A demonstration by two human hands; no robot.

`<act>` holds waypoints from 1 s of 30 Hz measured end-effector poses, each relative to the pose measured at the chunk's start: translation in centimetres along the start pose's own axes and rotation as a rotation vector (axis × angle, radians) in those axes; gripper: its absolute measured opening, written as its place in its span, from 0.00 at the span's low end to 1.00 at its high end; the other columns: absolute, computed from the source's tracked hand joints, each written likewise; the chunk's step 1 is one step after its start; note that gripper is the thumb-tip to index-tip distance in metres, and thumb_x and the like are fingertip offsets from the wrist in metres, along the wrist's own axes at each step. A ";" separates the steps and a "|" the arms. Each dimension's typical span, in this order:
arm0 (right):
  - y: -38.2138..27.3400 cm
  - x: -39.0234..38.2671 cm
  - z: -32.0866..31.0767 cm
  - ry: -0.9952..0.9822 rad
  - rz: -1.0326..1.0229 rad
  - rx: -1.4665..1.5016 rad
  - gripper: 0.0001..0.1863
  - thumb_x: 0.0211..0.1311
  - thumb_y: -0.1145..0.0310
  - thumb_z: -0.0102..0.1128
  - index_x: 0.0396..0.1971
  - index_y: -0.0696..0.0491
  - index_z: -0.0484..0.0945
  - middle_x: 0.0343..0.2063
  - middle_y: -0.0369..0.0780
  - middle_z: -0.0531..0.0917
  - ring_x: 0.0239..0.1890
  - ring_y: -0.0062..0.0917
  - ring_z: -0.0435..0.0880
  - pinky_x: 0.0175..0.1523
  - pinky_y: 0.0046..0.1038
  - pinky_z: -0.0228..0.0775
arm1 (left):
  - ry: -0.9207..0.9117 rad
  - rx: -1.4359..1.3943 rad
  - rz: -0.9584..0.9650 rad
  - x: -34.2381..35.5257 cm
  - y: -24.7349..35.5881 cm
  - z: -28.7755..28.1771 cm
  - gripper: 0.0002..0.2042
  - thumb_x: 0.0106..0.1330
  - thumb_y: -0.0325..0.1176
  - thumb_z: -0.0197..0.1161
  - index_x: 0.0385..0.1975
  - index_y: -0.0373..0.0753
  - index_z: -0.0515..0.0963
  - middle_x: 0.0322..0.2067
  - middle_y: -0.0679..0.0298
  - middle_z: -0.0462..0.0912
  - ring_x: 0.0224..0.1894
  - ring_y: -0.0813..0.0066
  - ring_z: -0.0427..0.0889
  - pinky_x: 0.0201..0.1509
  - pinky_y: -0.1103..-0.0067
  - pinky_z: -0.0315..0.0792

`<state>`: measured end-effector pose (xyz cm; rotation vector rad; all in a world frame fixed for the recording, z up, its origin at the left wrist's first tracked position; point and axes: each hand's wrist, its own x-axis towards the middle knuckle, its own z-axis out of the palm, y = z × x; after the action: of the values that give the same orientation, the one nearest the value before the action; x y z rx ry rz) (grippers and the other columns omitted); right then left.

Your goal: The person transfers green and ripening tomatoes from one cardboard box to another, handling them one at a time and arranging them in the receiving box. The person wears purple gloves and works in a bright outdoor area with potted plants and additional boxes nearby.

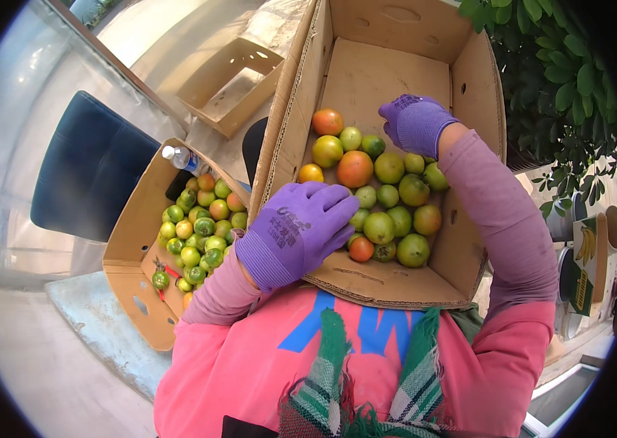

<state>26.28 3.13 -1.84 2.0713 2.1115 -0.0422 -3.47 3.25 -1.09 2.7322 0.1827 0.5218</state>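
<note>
A deep cardboard box (389, 62) stands right in front of me, its near half strewn with loose tomatoes, most of them green (380, 228) and a few orange-red (354, 169). Reaching over its near left side is my left hand (290, 230) in a purple glove. Its fingers stretch out over the tomatoes at the left; its palm side is hidden. My right hand (414, 123), gloved alike, hovers past the far right tomatoes. Its fingers are curled closed, and whatever they may hold is hidden from view.
Lower at the left, a second cardboard box (133, 288) holds many green and reddish tomatoes (202, 226), a plastic bottle (181, 158) and red-handled pruners (170, 270). Beyond lies another cardboard box (206, 109). A dark blue chair back (93, 168) stands left; a leafy plant (564, 73) overhangs the right.
</note>
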 end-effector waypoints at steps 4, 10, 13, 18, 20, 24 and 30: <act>-4.7 -3.5 -1.6 0.227 -0.189 0.026 0.08 0.65 0.66 0.59 0.39 0.53 0.76 0.33 0.44 0.84 0.40 0.43 0.85 0.46 0.44 0.76 | 0.499 -0.437 -0.008 -2.7 -0.5 -3.2 0.15 0.65 0.22 0.64 0.52 0.33 0.82 0.52 0.53 0.85 0.55 0.58 0.84 0.62 0.67 0.75; -7.0 -5.9 0.1 0.191 -0.326 0.084 0.08 0.64 0.66 0.61 0.38 0.53 0.76 0.30 0.44 0.83 0.37 0.43 0.84 0.45 0.43 0.75 | 0.512 -0.513 -0.690 -9.7 -6.6 -4.9 0.13 0.74 0.32 0.63 0.54 0.34 0.80 0.48 0.57 0.86 0.49 0.69 0.85 0.59 0.74 0.76; -5.5 -5.5 0.9 0.210 -0.319 0.131 0.08 0.64 0.66 0.61 0.38 0.54 0.77 0.29 0.45 0.83 0.37 0.43 0.84 0.45 0.44 0.75 | -0.155 0.039 -0.804 -15.6 -10.9 -1.6 0.18 0.65 0.34 0.69 0.54 0.39 0.81 0.46 0.57 0.86 0.49 0.60 0.85 0.60 0.70 0.75; -5.7 -5.5 0.4 0.250 -0.342 0.171 0.09 0.64 0.64 0.62 0.37 0.53 0.77 0.28 0.45 0.82 0.34 0.43 0.84 0.42 0.44 0.75 | -0.563 0.184 -0.707 -20.6 -12.9 4.1 0.21 0.55 0.30 0.70 0.51 0.38 0.81 0.45 0.50 0.84 0.50 0.46 0.82 0.55 0.61 0.77; -6.1 -5.5 0.5 0.151 -0.293 0.136 0.09 0.64 0.63 0.62 0.36 0.52 0.77 0.27 0.45 0.82 0.33 0.43 0.84 0.41 0.44 0.75 | -0.692 0.164 -0.724 -20.1 -13.5 4.1 0.24 0.55 0.31 0.70 0.56 0.42 0.79 0.48 0.50 0.83 0.53 0.47 0.82 0.58 0.61 0.77; -6.0 -5.5 0.5 0.128 -0.295 0.137 0.10 0.64 0.60 0.62 0.32 0.52 0.78 0.25 0.45 0.82 0.30 0.44 0.85 0.36 0.45 0.75 | -0.663 0.185 -0.782 -22.1 -14.6 5.9 0.24 0.59 0.34 0.69 0.59 0.47 0.79 0.48 0.51 0.84 0.53 0.47 0.82 0.58 0.60 0.76; -5.9 -5.1 0.5 0.102 -0.307 0.165 0.11 0.64 0.60 0.62 0.30 0.51 0.77 0.21 0.46 0.82 0.29 0.45 0.85 0.34 0.46 0.75 | -0.562 0.267 -0.700 -22.5 -14.2 5.9 0.18 0.62 0.41 0.69 0.51 0.46 0.82 0.40 0.50 0.85 0.46 0.47 0.84 0.52 0.57 0.76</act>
<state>20.52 -2.14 -2.19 1.8456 2.5503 -0.1611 -22.86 10.31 -18.84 2.6752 1.0540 -0.4828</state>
